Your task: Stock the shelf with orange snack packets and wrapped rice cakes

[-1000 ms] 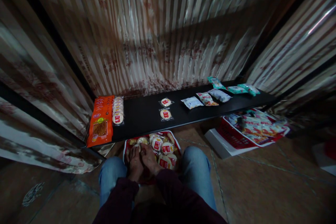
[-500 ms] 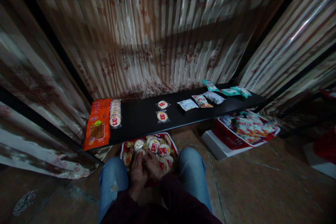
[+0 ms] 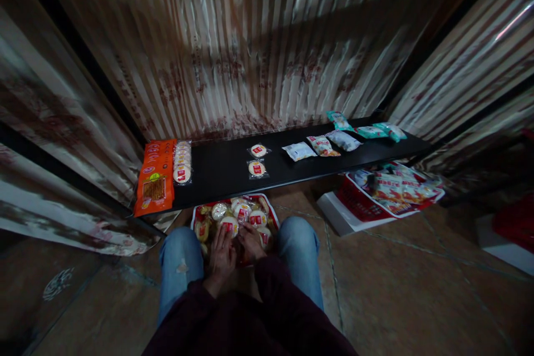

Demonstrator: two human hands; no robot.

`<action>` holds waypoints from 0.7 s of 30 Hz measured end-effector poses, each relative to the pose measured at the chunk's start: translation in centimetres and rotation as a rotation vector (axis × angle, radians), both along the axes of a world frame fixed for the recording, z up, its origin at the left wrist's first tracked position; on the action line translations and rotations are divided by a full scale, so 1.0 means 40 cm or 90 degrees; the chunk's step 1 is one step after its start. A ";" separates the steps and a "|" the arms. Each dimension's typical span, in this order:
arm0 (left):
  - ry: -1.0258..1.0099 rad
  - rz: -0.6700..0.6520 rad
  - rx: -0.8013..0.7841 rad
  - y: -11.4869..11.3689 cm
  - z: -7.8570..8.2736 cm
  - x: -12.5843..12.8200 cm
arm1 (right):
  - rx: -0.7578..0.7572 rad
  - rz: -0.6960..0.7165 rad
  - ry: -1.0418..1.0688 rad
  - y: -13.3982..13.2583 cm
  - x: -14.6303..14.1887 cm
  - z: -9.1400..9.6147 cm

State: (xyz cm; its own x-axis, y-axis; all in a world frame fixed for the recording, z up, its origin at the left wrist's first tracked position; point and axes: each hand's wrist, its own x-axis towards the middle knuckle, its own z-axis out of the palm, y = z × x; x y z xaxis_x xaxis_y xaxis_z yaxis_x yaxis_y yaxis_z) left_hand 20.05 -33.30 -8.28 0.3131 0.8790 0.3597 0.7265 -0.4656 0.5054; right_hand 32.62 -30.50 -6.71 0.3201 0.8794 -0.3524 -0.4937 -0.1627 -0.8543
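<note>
Head: black shelf above snack box.

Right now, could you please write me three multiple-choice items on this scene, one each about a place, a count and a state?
1. Where does the red bag of round snack packs lie?
A. on the black shelf
B. on the floor between the person's knees
C. against the far right wall

2. How many single round packs lie alone at the middle of the black shelf?
A. two
B. four
C. six

3. How do the person's hands stand?
A. both raised to the shelf
B. one on each knee
C. both down at the packs in the bag

Answers: 1 B, the bag sits on the tiles between the jeans-clad knees. 2 A, two packs lie one behind the other. 3 C, the left hand and right hand both rest on the packs.
</note>
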 end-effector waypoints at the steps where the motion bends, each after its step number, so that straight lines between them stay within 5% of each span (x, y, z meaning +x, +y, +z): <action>1: 0.004 0.008 -0.010 -0.005 0.002 0.001 | -0.014 0.000 0.012 -0.003 0.002 0.001; 21: -0.054 0.032 -0.013 0.027 0.125 0.026 | -0.033 0.022 0.130 0.014 0.030 0.088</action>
